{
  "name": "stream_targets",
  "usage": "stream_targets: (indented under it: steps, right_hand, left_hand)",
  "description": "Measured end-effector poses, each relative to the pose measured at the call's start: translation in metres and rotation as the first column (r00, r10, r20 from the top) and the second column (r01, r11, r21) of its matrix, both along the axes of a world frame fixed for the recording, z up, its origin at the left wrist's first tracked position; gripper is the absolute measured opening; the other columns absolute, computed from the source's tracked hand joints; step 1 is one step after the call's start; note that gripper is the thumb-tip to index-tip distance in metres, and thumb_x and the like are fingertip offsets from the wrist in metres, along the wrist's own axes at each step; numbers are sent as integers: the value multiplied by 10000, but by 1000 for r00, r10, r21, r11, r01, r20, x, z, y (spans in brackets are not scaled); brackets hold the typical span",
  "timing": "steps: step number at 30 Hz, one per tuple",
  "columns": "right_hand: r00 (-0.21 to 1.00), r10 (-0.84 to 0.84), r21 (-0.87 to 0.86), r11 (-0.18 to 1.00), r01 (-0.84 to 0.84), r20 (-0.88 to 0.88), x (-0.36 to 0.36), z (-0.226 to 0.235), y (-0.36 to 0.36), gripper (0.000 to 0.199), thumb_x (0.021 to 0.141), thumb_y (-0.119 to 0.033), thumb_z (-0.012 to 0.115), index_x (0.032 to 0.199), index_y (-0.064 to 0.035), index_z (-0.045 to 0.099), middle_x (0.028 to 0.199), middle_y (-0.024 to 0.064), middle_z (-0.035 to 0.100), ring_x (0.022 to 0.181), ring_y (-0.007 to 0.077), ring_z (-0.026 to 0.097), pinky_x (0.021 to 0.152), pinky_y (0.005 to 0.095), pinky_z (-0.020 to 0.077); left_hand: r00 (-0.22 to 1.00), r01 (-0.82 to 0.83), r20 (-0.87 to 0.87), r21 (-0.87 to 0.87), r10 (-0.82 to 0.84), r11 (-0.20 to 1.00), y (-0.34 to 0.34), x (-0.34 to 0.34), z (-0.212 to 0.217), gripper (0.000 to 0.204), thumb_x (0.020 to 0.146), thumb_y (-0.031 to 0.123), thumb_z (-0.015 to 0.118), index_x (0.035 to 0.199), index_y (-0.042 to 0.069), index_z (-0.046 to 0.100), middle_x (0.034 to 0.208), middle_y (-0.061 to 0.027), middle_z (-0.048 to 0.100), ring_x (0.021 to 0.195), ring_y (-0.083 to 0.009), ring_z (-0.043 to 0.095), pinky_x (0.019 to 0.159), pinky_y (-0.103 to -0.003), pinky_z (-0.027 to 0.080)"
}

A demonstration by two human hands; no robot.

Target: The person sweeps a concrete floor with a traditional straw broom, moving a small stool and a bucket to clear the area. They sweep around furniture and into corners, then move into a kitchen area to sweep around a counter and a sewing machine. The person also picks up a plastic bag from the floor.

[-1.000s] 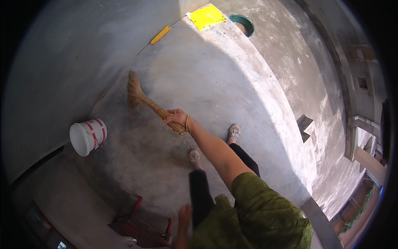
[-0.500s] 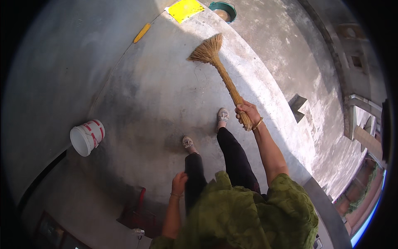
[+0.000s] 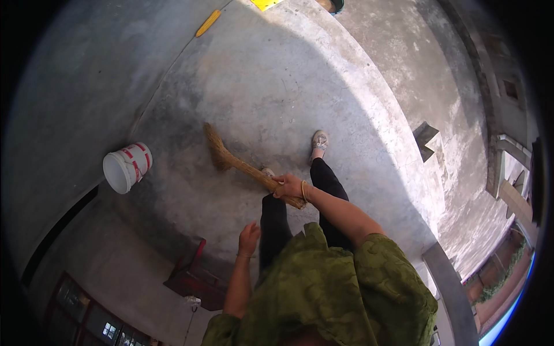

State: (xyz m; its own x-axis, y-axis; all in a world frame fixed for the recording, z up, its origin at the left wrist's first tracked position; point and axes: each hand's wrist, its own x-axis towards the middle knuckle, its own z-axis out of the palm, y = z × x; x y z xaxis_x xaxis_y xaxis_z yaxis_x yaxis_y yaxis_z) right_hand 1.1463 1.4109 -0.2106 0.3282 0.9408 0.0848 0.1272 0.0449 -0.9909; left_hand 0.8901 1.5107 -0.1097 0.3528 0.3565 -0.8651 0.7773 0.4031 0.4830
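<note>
My right hand [image 3: 288,187] is closed round the handle of a straw broom [image 3: 248,169], close to its butt end. The broom slants to the left across my left shoe, with its bristle head at the concrete floor. That shoe [image 3: 268,172] is partly hidden behind the handle. By my left thigh hangs my left hand [image 3: 249,238], loosely open, its fingers a little bent and nothing visible in it. My right shoe [image 3: 319,139] stands on the floor to the right of the broom.
A white bucket with red bands [image 3: 128,168] lies on its side at left. A corn cob [image 3: 208,23] is along the wall's foot, with a yellow sheet [image 3: 266,3] at the top edge. A dark red piece of furniture [image 3: 196,282] stands at lower left. The floor's curved edge [image 3: 369,95] runs along the right.
My right hand has swung the broom left and nearer to me, from the sunlit edge to across my left foot. The view has shifted, so the yellow sheet and teal basin are mostly cut off.
</note>
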Motion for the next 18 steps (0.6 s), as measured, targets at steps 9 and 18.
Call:
stream_targets:
  steps: [9,18]
  right_hand:
    - [624,-450,-673,720,-169,-638,185,47,-66,631,752,-57,632,1303,27,337,701,47,574,541,103,537,462,235,452]
    - [688,-601,-773,628,93,-406,222,133,-112,718,714,-69,657,1325,21,289,668,17,530,519,88,484,475,228,434]
  left_hand:
    - [998,34,52,-23,-33,999,-12,24,0,369,794,93,567,1136,-26,494,946,-89,608,818,-117,566,716,-248,472]
    - [995,76,72,-23,-74,997,-14,78,-2,360,797,89,551,1130,-36,498,903,-79,601,756,-111,554,683,-237,468]
